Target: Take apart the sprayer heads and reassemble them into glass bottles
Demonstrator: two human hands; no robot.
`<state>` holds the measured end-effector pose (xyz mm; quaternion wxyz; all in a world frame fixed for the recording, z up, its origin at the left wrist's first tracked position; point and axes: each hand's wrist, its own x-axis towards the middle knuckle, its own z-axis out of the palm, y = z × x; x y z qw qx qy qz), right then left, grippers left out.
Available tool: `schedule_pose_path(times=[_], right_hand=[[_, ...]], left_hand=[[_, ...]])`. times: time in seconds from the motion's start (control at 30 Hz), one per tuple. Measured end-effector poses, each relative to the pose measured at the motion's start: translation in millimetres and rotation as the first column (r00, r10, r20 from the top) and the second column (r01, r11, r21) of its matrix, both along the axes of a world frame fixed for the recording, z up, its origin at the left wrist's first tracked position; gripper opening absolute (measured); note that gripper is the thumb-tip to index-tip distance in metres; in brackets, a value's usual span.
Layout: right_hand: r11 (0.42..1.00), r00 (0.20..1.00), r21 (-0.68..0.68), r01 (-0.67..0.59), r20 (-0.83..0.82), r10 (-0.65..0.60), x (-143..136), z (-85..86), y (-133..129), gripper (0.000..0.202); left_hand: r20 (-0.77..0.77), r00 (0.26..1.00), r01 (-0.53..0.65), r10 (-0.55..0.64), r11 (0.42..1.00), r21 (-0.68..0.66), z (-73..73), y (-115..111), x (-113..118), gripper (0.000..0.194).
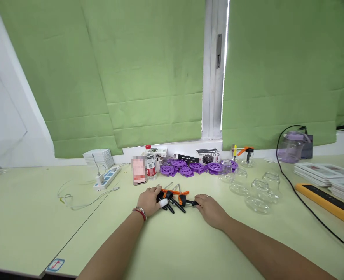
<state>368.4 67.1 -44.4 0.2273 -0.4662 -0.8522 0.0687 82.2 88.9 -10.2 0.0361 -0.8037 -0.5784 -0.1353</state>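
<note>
Several black and orange tools with thin metal rods lie in a small heap on the pale green table. My left hand, with a white wrap on one finger, grips the left side of the heap; a red bracelet circles that wrist. At the right side, my right hand has its fingers closed on the black end of one orange and black tool. Behind the heap lie purple plastic wheel-like parts.
A phone and a bottle stand behind my left hand. Clear glass-like vessels stand at the right, near an orange and black bar and a black cable. A power strip and white cables lie left.
</note>
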Motion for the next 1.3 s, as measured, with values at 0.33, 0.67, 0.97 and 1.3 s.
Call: schedule_pose_path(times=[0.33, 0.67, 0.97, 1.3], right_hand=[[0.999, 0.999, -0.018, 0.036, 0.032, -0.035, 50, -4.9, 20, 0.037], [0.998, 0.999, 0.061, -0.009, 0.037, 0.007, 47, -7.4, 22, 0.034], [0.995, 0.998, 0.1, -0.017, 0.054, 0.011, 44, -2.1, 20, 0.031], [0.996, 0.999, 0.089, 0.021, 0.04, -0.024, 44, 0.0, 15, 0.027]], left_hand=[[-0.098, 0.995, 0.032, -0.029, 0.999, 0.029, -7.0, 15, 53, 0.068], [-0.12, 0.993, 0.012, -0.007, 0.999, 0.041, -6.8, 17, 47, 0.064], [-0.098, 0.995, 0.016, -0.011, 0.999, 0.046, -6.5, 22, 44, 0.064], [-0.115, 0.991, 0.093, -0.068, 0.971, 0.221, -9.4, 26, 40, 0.069]])
